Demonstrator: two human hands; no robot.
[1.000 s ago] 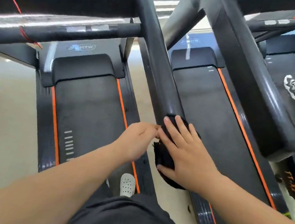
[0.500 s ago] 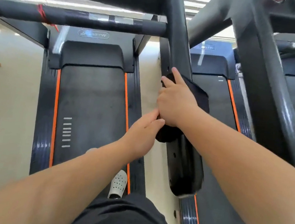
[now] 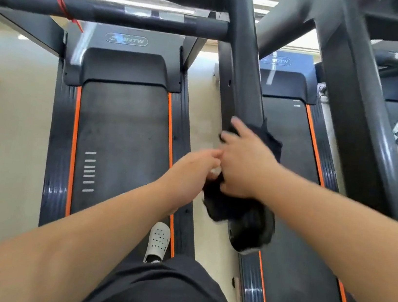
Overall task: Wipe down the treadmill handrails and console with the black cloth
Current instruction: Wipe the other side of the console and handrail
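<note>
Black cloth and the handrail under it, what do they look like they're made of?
The black cloth: soft woven or knit fabric, matte; it drapes limply and its edge looks ragged. The handrail: hard, smooth, semi-gloss dark grey, probably painted metal or moulded plastic; it shows soft highlights along its edge.

Head camera looks steeply down, close over the handrail (image 3: 243, 75).

The motor cover (image 3: 128, 64) reads "BRTW" (somewhat blurred), as does the neighbouring treadmill's cover (image 3: 286, 83).

Right hand (image 3: 244, 167) over cloth (image 3: 273, 143) on handrail (image 3: 241, 80)
</note>
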